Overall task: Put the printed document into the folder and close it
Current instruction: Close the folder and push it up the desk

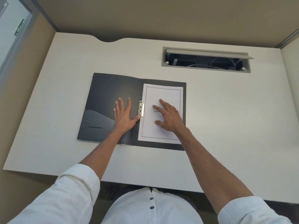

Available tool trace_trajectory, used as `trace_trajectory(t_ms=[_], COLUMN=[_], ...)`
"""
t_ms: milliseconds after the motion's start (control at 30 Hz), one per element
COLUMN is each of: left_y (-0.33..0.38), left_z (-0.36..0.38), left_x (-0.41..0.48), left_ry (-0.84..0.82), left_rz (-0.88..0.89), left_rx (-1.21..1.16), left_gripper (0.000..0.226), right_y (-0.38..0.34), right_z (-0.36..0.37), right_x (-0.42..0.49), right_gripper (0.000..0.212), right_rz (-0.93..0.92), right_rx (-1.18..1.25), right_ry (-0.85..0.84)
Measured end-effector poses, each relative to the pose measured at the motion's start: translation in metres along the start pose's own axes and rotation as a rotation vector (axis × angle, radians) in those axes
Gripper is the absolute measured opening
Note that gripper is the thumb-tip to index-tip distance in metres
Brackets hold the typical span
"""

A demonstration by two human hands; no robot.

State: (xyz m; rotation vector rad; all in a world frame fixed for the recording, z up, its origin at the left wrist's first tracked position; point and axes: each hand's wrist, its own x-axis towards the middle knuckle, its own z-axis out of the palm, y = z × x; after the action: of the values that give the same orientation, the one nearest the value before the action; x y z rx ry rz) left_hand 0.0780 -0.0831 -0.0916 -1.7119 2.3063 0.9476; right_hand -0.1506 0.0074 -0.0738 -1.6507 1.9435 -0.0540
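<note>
So you've got the black folder (113,94) lying wide open and flat on the white counter (226,110), roughly mid-counter and a bit toward the left edge. The printed document (163,131) sits on the folder's right-hand panel, squared up, with its left edge tucked right at the metal clip (141,109) on the spine.

Your left hand (123,116) is pressed flat on the folder's left panel, fingers (129,102) spread out straight and not gripping anything; the thumb tip touches the bottom end of the clip. Your right hand (169,118) rests on the middle of the page, fingers splayed and slightly bent, just pinning the paper down rather than holding it.

Up near the counter's far right corner there's an open cable hatch (206,59) with wires showing inside. Rolled-up white sleeves (77,188) on both arms.
</note>
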Motion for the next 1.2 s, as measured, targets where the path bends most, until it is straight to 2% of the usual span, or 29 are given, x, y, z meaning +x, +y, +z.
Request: trace_trajectory(t_ms=[200,1200], left_y=[-0.0018,-0.0036], left_z=[-0.0004,-0.0012], left_x=[0.0022,0.0059], left_ry=[-0.044,-0.065], left_rz=[-0.007,-0.005], left_rx=[0.098,0.102], left_gripper=[0.101,0.102], right_y=[0.0006,-0.0013], right_z=[0.0007,0.0016], right_x=[0.0007,0.0013], right_gripper=[0.079,0.078], right_rz=[-0.003,0.008], right_rx=[0.000,0.012], right_ry=[0.003,0.001])
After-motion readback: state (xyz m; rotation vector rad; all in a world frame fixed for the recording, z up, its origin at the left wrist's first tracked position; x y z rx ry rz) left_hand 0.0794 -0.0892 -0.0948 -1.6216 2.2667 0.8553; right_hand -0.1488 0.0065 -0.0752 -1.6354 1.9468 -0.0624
